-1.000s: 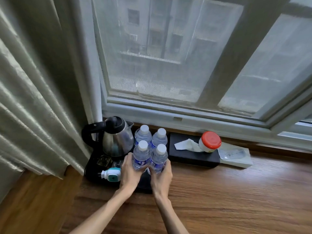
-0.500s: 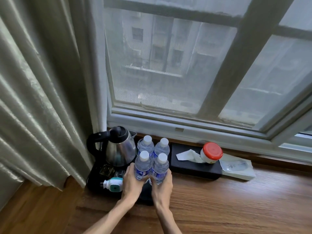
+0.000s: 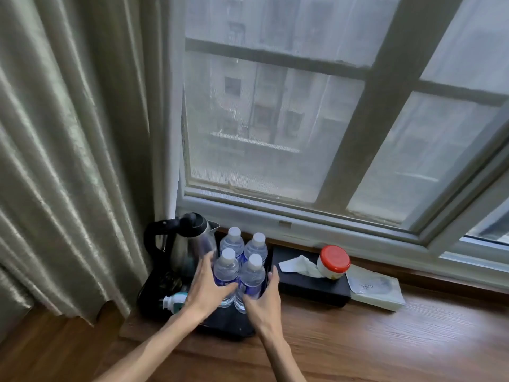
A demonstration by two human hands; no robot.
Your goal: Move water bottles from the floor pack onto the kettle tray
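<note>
Several clear water bottles with white caps stand upright in a tight square on the black kettle tray (image 3: 220,323), right of the steel kettle (image 3: 190,244). My left hand (image 3: 206,288) rests against the front-left bottle (image 3: 226,268), fingers stretched up between it and the kettle, thumb across its front. My right hand (image 3: 263,299) cups the front-right bottle (image 3: 252,274) from the right, thumb raised slightly apart from it, fingers blurred at its base. Both hands look loosened, fingers spread. The two back bottles (image 3: 233,241) stand untouched. The floor pack is out of view.
A white and teal plug-in device (image 3: 173,300) lies on the tray's left front. A black tissue box (image 3: 311,288) with a red-lidded jar (image 3: 333,261) on it sits right of the tray, then a white packet (image 3: 377,290). Curtain (image 3: 68,161) hangs left; the window frame runs just behind.
My view has tilted up and closer. Both hands have gone from gripping the front two bottles to a spread, looser hold; the bottles stay in place on the tray.
</note>
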